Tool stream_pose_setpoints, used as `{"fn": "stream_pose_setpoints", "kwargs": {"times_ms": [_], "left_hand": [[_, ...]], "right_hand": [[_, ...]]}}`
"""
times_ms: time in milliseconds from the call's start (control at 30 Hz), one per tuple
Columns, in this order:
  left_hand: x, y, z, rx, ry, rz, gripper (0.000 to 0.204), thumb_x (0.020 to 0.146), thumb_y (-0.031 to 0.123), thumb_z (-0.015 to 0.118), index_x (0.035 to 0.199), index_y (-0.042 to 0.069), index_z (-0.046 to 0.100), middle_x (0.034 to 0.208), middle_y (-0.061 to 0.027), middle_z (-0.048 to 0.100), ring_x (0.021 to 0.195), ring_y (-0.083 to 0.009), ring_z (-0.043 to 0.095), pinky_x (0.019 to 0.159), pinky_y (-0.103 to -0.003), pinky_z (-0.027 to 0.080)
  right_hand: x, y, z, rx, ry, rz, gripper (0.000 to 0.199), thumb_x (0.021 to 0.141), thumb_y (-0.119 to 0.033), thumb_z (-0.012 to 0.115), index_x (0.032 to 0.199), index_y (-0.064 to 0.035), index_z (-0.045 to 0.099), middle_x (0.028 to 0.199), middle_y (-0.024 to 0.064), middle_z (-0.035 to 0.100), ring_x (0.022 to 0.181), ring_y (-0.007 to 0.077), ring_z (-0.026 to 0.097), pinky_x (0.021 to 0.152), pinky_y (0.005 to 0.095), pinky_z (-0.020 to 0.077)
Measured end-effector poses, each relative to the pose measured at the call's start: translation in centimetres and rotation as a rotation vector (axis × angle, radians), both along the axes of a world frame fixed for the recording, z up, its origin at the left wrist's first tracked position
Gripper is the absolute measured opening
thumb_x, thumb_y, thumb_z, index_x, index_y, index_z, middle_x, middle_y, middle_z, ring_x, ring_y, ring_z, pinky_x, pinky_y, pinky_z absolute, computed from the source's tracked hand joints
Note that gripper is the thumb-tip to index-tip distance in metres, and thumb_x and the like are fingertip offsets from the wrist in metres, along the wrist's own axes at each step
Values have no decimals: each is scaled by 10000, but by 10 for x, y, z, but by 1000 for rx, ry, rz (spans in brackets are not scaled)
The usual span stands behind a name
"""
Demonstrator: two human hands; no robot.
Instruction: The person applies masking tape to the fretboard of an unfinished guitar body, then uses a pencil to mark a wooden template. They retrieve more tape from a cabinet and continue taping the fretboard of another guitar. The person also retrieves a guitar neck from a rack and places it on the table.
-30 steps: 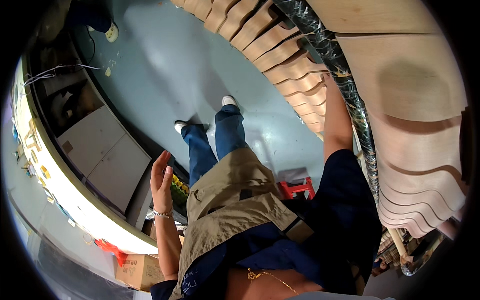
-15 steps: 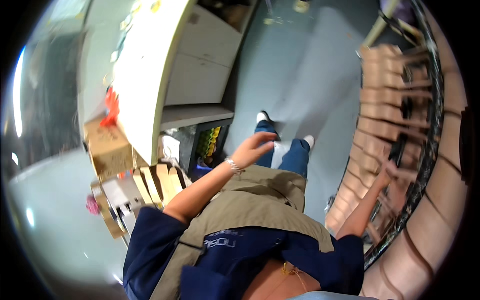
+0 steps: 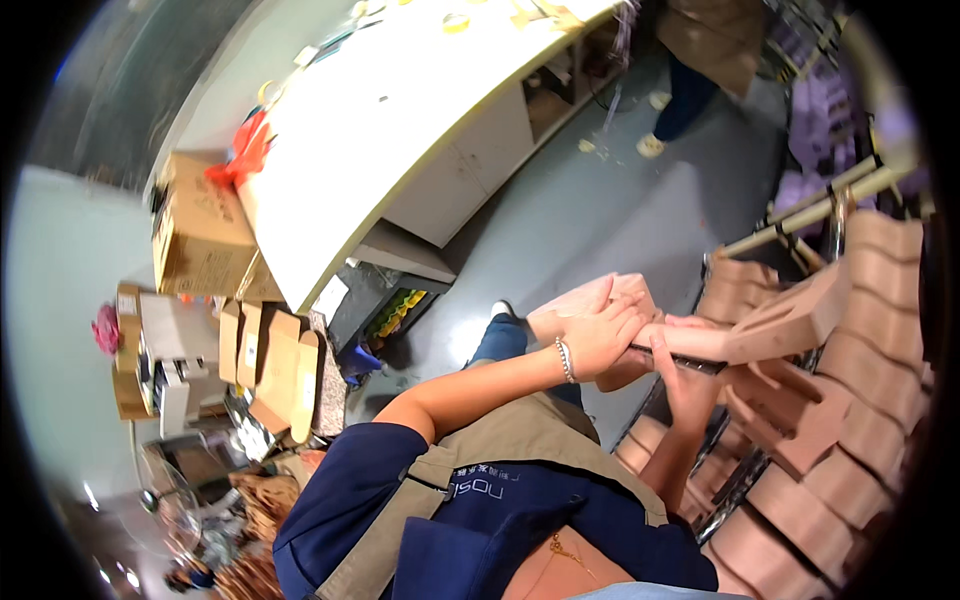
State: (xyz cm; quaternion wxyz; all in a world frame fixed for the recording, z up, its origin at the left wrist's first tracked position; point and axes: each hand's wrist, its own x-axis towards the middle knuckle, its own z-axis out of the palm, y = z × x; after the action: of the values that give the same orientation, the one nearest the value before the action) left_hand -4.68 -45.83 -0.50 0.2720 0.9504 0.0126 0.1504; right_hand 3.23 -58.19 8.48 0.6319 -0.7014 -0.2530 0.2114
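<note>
A pinkish-tan moulded block (image 3: 788, 318) with recessed slots is held in front of me to the right, tilted above the stacked pieces. My right hand (image 3: 688, 388) grips its near end, thumb on the near side and fingers over the far edge. My left hand (image 3: 603, 338), with a bracelet at the wrist, lies across a pale pink part (image 3: 565, 298) beside it, fingers closed over it. Whether both parts are one piece I cannot tell. A dark strip shows along the block's lower edge. Another slotted block (image 3: 785, 410) lies just below.
Rows of similar tan blocks (image 3: 880, 350) fill racks on my right, with purple pieces (image 3: 820, 130) beyond. A white-topped counter (image 3: 400, 110) runs along the left, cardboard boxes (image 3: 205, 230) at its near end. Another person's legs (image 3: 690, 95) stand at the far right.
My right hand has come up from the rack holding a slotted block. My left hand, earlier free, has moved right onto the pale pink part. The view has turned.
</note>
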Motion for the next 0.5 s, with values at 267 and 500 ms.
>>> {"fn": "stream_pose_setpoints", "kwargs": {"times_ms": [267, 500], "left_hand": [[-79, 189, 150, -99, 95, 730, 340, 843, 236, 566, 1097, 14, 525, 845, -151, 591, 874, -312, 592, 883, -387, 429], [-185, 440, 116, -911, -317, 1019, 376, 939, 365, 439, 985, -4, 501, 784, -75, 611, 715, -139, 593, 680, -286, 479]], "right_hand": [[79, 181, 95, 206, -578, 275, 425, 880, -123, 564, 1238, 25, 392, 863, 93, 580, 786, 151, 563, 727, 267, 466], [113, 407, 53, 218, -287, 416, 242, 953, -255, 430, 1047, -33, 451, 614, 42, 509, 447, 101, 496, 417, 223, 409]]}}
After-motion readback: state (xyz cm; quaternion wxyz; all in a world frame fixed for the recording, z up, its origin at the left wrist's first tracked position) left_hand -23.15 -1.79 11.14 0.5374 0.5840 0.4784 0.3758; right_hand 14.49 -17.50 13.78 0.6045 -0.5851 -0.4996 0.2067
